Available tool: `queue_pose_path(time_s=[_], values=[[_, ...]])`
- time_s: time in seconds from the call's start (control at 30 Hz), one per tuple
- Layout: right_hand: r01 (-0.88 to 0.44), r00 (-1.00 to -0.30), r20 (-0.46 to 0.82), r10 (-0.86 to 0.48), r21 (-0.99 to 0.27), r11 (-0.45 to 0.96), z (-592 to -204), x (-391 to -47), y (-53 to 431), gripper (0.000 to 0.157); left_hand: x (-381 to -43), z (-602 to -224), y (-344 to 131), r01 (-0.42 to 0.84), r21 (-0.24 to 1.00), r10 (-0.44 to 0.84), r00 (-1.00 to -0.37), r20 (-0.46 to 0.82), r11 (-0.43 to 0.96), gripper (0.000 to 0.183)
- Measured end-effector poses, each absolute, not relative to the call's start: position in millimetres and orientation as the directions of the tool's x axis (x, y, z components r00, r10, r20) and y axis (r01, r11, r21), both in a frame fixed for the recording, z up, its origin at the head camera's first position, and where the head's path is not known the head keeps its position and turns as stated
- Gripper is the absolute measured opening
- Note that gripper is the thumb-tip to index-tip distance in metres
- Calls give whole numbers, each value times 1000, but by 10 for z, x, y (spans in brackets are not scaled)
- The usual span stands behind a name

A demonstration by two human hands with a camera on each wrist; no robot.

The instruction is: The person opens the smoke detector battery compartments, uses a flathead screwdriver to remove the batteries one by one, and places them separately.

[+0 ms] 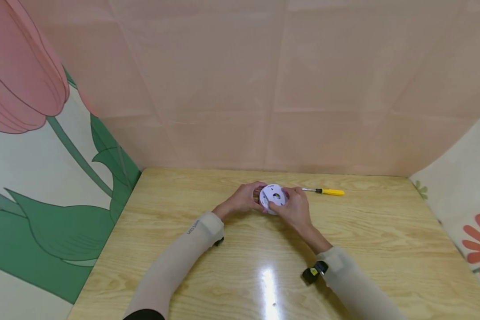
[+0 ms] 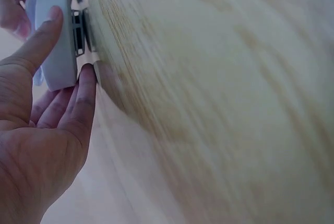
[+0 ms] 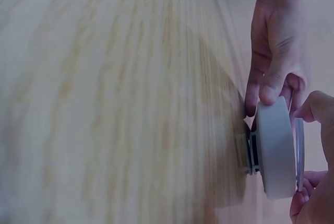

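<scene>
Both hands hold a white round smoke detector (image 3: 276, 151) just above the table, at the middle of its far part. My left hand (image 1: 246, 197) grips the body from the left, the thumb against its side wall and the fingers near its underside. A dark slotted collar (image 2: 78, 33) faces down toward the wood. On top lies a thin white mounting plate (image 1: 267, 194) with slots and a hole in its middle. My right hand (image 1: 298, 208) pinches this plate by its edge, thumb and fingers on opposite sides. In the right wrist view a narrow gap shows between plate and body.
A screwdriver with a yellow handle (image 1: 333, 192) lies on the wooden table (image 1: 240, 258) just right of the right hand. Behind the table's far edge hangs a pinkish cloth (image 1: 224, 89). Printed floral panels (image 1: 76, 235) stand along both sides.
</scene>
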State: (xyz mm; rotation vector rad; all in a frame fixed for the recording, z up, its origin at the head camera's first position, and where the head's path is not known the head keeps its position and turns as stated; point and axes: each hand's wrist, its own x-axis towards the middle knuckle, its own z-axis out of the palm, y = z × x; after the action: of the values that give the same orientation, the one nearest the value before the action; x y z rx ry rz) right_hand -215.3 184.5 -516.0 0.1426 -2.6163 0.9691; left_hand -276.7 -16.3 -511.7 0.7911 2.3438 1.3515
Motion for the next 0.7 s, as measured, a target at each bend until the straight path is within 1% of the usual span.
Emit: queue_pose_path(time_s=[0.2,0.4,0.7], values=[[-187,-944,328,36,-622,760,-5134,-2155,1925,67,-2778,-5101,-165,310,851,606,-795,-12,423,85],[-165,-952,302,44,-631,758,-5135,-2146,2062,67,-2803,-5096,-170,296,861,610,-792,-21,413,84],[-158,-947,316,50,-596,787,-5092,-2122,2330,66,-2839,-5092,-203,273,878,623,-781,-37,394,85]])
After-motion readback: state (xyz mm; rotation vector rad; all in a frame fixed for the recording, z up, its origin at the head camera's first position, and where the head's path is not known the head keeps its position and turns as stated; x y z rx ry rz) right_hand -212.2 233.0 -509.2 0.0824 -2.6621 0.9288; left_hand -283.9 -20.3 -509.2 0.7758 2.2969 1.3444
